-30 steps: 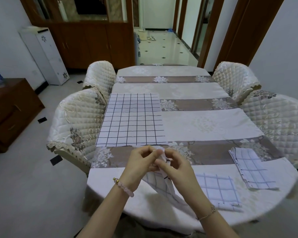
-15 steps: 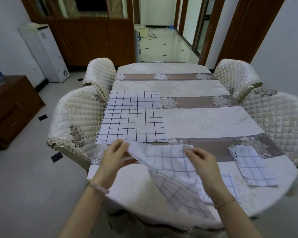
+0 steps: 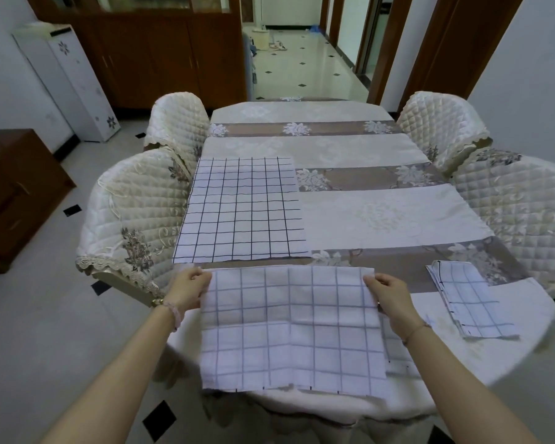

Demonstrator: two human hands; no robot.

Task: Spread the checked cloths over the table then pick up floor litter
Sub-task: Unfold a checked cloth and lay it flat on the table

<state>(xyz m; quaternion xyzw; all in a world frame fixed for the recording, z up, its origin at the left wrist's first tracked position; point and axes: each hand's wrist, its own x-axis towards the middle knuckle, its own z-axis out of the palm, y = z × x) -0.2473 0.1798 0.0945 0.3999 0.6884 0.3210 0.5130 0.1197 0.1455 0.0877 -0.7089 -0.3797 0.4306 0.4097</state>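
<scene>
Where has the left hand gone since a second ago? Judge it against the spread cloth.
Yes. The left hand moved left, from below the near right corner of the spread cloth to its near left corner.

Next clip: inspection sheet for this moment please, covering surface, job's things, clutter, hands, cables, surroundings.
Surface: table under a floral tablecloth.
Job's things: spread cloth flat at far left; held cloth open over the near edge; folded cloth at right; fourth cloth partly under the right forearm.
Clutter: nothing seen.
Hands: left hand and right hand grip the held cloth's far corners.
Cables: nothing seen.
Surroundings: four quilted chairs, wooden cabinet, tiled floor; no litter seen.
</scene>
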